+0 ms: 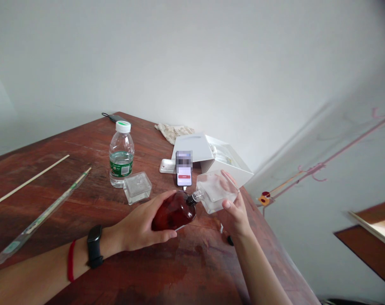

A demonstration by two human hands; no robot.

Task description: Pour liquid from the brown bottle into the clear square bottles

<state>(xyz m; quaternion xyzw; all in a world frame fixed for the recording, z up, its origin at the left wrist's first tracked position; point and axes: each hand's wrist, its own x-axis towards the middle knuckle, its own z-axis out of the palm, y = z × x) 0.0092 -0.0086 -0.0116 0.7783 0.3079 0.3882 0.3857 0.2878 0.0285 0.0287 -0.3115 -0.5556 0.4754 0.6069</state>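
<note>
My left hand point(140, 224) is wrapped round a reddish-brown bottle point(175, 214), tilted so that its dark threaded neck points up and to the right. In my right hand point(238, 217) is a clear square bottle point(216, 192), tipped with its neck down toward the left. The two necks meet, or nearly so; I cannot tell whether liquid passes between them. A small black round piece, perhaps a cap point(230, 240), lies partly hidden by my right wrist. Left of the bottles sits a clear square block-like container point(137, 188).
A water bottle point(121, 156) with a white cap stands behind the clear container. A lit phone point(184, 169) leans against a white box point(192, 144), near a white case point(167, 166). A bare stick point(30, 180) and wrapped chopsticks point(49, 212) lie left. A cloth point(173, 132) lies behind.
</note>
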